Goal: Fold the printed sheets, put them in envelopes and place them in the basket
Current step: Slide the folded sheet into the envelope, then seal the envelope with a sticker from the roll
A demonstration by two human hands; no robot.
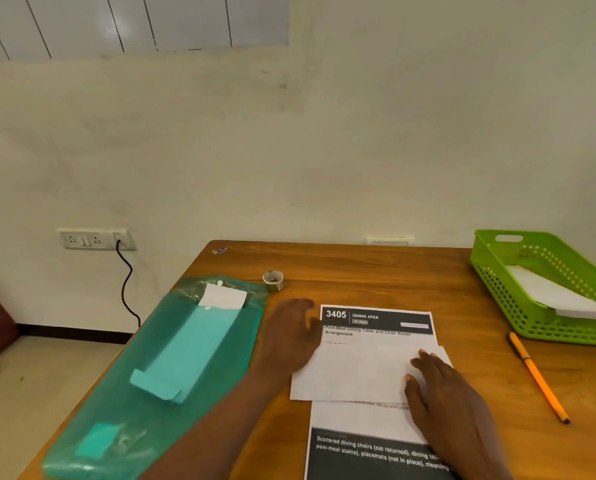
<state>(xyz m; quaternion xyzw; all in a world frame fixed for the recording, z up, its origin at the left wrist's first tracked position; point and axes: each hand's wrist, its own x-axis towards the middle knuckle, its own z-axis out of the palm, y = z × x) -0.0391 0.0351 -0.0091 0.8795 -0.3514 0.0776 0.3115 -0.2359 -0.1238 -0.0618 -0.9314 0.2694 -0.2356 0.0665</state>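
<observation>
A printed sheet [376, 327] headed "3405 DINING AREA" lies on the wooden table [358, 268] in front of me. A blank white folded piece or envelope [358, 372] lies across its middle. My right hand [445, 396] rests flat on the right end of that white piece, fingers spread. My left hand [289, 337] is at its left edge, fingers apart; a grip is not visible. At the far right, the green basket [497, 271] holds a white envelope [549, 292]. A green plastic pouch [172, 368] on the left contains envelopes.
A small tape roll [273, 280] stands behind the sheet. An orange pencil [537, 375] lies between sheet and basket. A wall socket [95, 239] with a black cable is at the left, past the table's edge.
</observation>
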